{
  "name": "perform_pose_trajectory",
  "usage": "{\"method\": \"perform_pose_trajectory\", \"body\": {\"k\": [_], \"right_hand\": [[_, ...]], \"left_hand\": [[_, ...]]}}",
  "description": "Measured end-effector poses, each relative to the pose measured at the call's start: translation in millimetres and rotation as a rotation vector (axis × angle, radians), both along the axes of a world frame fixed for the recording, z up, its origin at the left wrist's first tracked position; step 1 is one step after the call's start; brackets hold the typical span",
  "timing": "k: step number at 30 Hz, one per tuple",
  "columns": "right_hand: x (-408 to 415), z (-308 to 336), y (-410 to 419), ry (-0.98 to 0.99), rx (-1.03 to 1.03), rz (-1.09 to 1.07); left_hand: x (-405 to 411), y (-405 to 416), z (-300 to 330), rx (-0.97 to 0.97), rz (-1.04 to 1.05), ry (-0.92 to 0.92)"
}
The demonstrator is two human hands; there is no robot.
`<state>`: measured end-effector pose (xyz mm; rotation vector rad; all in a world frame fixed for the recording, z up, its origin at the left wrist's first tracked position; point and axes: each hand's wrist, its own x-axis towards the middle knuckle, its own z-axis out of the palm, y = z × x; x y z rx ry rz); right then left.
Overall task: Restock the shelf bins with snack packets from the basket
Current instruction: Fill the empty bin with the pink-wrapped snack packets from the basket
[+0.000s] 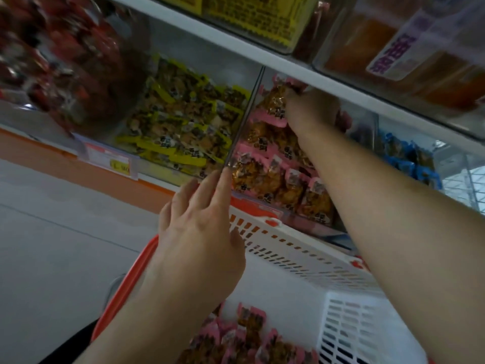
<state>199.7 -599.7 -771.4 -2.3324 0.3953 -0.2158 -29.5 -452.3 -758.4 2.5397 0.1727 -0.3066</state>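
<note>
A white basket (pixel 301 256) with an orange rim sits below the shelf, and several pink snack packets (pixel 252 337) lie in its bottom. My right hand (pixel 312 109) reaches deep into the clear bin of pink packets (pixel 273 177) and grips a few pink packets (pixel 275 98) at the top of the pile, under the upper shelf board. My left hand (pixel 199 222) hovers above the basket with straight fingers, its fingertips at the front edge of the divider (pixel 244 119) between the pink and yellow bins. It holds nothing.
Yellow packets (pixel 183 122) fill the bin to the left, red packets (pixel 60 59) the bin further left, blue packets (pixel 409 158) the bin to the right. Above, the upper shelf (pixel 262 53) carries clear bins of yellow and orange goods. Grey floor lies at the left.
</note>
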Motion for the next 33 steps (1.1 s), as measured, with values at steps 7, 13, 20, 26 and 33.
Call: {"method": "perform_pose_trajectory", "body": {"k": [7,13,20,26,33], "right_hand": [[36.2,-43.0,5.7,-0.135,-0.105,0.062],[46.3,-57.1,0.7,-0.137,-0.335,0.050],[7.0,-34.0,-2.1,-0.194,-0.282,0.146],[-127.5,-2.3,-6.6,-0.277,-0.205,0.357],[-293.0,-71.4,16.1,0.556,-0.238,0.651]], "left_hand": [[0.2,-1.4,-4.6,0.009,0.006,-0.025],[-1.2,-1.9,-6.0,0.025,-0.003,-0.028],[0.1,4.2,0.1,-0.039,-0.023,-0.040],[-0.9,29.1,6.1,-0.084,0.086,-0.113],[-14.4,56.9,-0.7,0.011,0.110,0.137]]}}
